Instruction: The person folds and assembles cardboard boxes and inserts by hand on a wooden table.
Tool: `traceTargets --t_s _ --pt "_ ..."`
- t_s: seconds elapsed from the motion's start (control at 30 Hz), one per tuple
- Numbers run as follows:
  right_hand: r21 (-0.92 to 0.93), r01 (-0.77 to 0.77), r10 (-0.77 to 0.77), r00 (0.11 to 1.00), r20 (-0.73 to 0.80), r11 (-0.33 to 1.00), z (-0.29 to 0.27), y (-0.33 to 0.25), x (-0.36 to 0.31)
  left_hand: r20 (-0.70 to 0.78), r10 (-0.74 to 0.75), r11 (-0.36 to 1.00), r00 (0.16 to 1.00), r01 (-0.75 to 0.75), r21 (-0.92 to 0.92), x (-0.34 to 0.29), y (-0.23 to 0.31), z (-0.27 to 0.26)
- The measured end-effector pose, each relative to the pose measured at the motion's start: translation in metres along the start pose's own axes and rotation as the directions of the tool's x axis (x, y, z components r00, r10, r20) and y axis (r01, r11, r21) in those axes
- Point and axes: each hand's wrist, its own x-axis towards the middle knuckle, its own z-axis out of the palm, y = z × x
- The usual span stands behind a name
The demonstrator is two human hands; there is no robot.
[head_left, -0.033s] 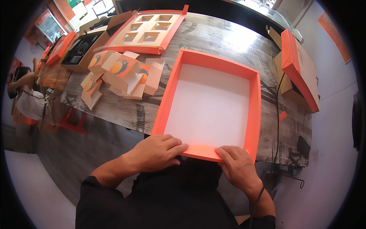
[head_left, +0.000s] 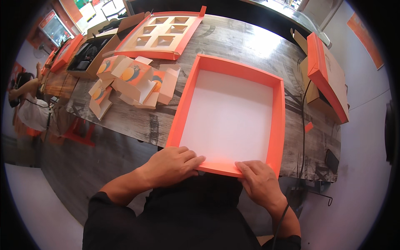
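no clear movement since the earlier frame; orange box (head_left: 231, 118) lies twelve o'clock of left hand (head_left: 171, 166) and right hand (head_left: 261, 180), which grip its near wall (head_left: 220, 167) at seven and five.

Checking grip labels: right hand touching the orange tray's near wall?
Touching. Head view: the right hand grips the orange tray, digits over its near wall.

Top (head_left: 191, 216): black and plain — any folds or seams mostly lost in the dark.
Left sleeve (head_left: 109, 218): black, loose and wide at the cuff, ending on the forearm near the elbow.
Right sleeve (head_left: 287, 242): matching black, its cuff visible at the lower edge.
Cable (head_left: 280, 223): thin, dark — running along the right forearm (head_left: 292, 221).
Left hand (head_left: 173, 166), right hand (head_left: 260, 181): bare, wrists too.
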Motion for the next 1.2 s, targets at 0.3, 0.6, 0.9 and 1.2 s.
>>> traceTargets --t_s 0.3,0.6,0.9,1.2 --pt "-0.128 -0.096 0.092 0.995 -0.034 0.987 -0.006 0.004 -0.014 0.047 -0.021 0.996 0.999 0.017 0.084 0.004 -0.009 0.003" --pt "-0.142 -0.076 0.095 0.986 0.133 0.987 -0.01 0.014 -0.009 0.024 -0.049 0.996 0.999 0.047 0.082 0.008 -0.008 0.003" --pt "-0.516 -0.02 0.078 0.993 0.09 0.856 -0.023 0.009 -0.014 0.016 -0.087 0.991 0.996 0.085 0.102 0.007 -0.008 0.002" --pt "-0.251 0.05 0.0 0.98 0.197 0.967 -0.026 0.026 -0.006 -0.061 -0.116 0.989 0.991 0.121 0.09 0.009 -0.004 0.006"
